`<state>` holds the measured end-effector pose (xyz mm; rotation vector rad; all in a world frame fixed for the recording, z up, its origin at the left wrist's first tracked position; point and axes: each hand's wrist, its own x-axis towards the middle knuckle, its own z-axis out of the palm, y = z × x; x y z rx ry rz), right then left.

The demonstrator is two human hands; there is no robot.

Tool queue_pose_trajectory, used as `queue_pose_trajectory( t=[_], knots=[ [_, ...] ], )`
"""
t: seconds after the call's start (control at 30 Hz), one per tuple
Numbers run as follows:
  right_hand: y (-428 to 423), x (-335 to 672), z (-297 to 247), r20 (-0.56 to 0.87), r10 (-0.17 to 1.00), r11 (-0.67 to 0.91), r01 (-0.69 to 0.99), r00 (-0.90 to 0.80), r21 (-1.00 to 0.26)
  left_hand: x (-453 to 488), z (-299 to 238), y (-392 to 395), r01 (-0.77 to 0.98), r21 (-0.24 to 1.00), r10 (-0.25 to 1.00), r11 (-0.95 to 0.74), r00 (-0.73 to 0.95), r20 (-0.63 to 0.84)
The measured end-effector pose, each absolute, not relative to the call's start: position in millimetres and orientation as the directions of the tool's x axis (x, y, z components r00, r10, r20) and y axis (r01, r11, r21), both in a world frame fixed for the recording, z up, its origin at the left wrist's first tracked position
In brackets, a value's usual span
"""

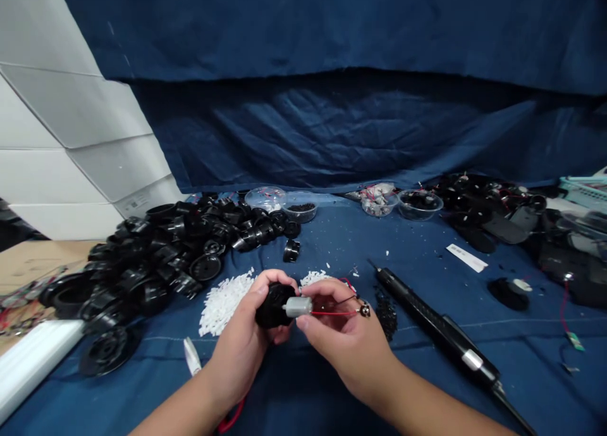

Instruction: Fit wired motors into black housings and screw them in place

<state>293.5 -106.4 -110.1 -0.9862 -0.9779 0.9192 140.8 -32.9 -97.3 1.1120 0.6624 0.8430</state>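
Low center, left hand [241,341] grips a round black plastic housing [274,305], right hand [344,341] pinches a silver DC motor [298,307] with red wires [334,312] against it, over white plastic pellets [225,303] on blue cloth [294,385], black housings [156,259] heaped left.

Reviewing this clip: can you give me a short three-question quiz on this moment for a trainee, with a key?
1. What does the left hand grip?
A) a black housing
B) a plastic bowl
C) a white pen

2. True or false: the right hand holds a silver motor with a red wire attached.

3. Fill in: the long tool right of the hands is ___.

Key: 1 A; 2 true; 3 black.
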Motion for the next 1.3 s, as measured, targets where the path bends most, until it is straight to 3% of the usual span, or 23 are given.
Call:
queue_pose_trajectory(
  t=[0.43, 0.57, 0.77, 0.83, 1.0, 1.3],
  knots=[
    [-107, 292, -112, 0.223, 0.935, 0.278, -0.179, 0.277, -0.944, 134, -116, -37, -0.139, 0.990, 0.854, 0.034, 0.518, 0.044],
    [-109, 291, -109, 0.104, 0.953, 0.171, -0.220, 0.286, -0.961, 132, -120, -43, -0.124, 0.987, 0.863, -0.102, 0.483, 0.150],
    [-112, 292, -109, 0.121, 0.958, 0.184, -0.237, 0.259, -0.954, 127, -124, -52, -0.133, 0.932, 0.829, -0.338, 0.426, 0.362],
    [-111, 292, -110, 0.117, 0.970, 0.174, -0.272, 0.214, -0.946, 128, -116, -54, -0.197, 0.938, 0.849, -0.285, 0.403, 0.343],
    [-111, 289, -116, 0.112, 0.981, 0.162, -0.354, 0.156, -0.921, 132, -94, -53, -0.434, 0.900, 0.904, 0.037, 0.399, 0.155],
    [-114, 286, -121, 0.266, 0.946, 0.304, -0.225, 0.187, -0.926, 135, -98, -56, -0.394, 0.917, 0.934, -0.060, 0.303, 0.191]
  ],
)
